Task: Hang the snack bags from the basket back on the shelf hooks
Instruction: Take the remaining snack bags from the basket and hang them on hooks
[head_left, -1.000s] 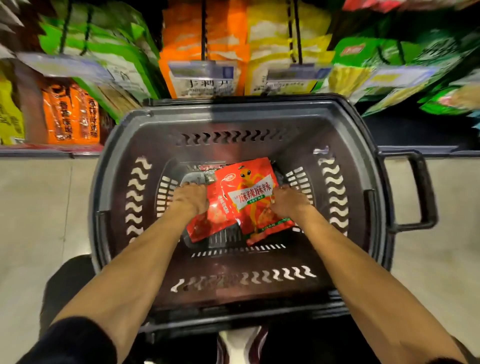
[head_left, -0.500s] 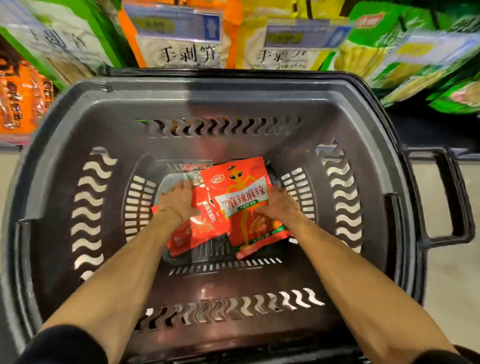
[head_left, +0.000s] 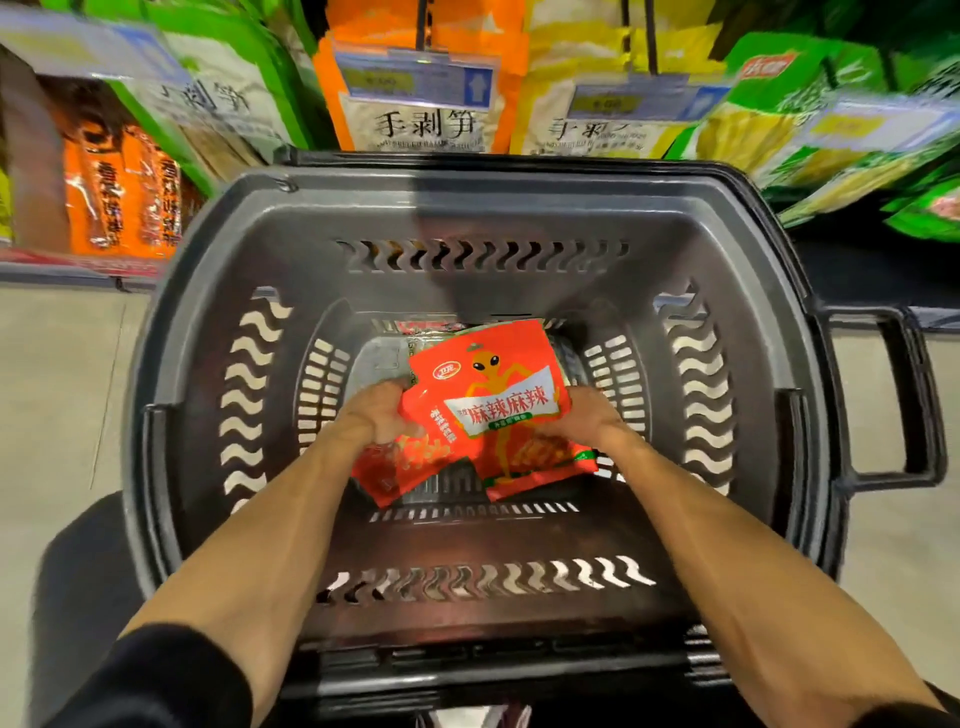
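Observation:
Both my hands reach deep into a dark grey shopping basket (head_left: 467, 208). My right hand (head_left: 584, 421) grips the right edge of a red snack bag (head_left: 498, 400) printed with an orange alien figure. My left hand (head_left: 376, 413) holds a second red snack bag (head_left: 410, 465) that lies partly under the first. More packets show beneath them at the basket's bottom (head_left: 415, 327), mostly hidden. Behind the basket, orange (head_left: 415, 124), yellow (head_left: 597, 119) and green bags (head_left: 769, 104) hang on shelf hooks (head_left: 422, 23).
The basket's side handle (head_left: 914, 395) sticks out to the right. Price tags (head_left: 415, 78) hang at the hook ends in front of the bags. Orange packets (head_left: 119, 192) stand on a low shelf at the left. Pale floor (head_left: 62, 389) lies on both sides.
The view has pulled back and tilted up a little, showing more shelf. Both hands have lifted the two red bags slightly off the basket's bottom.

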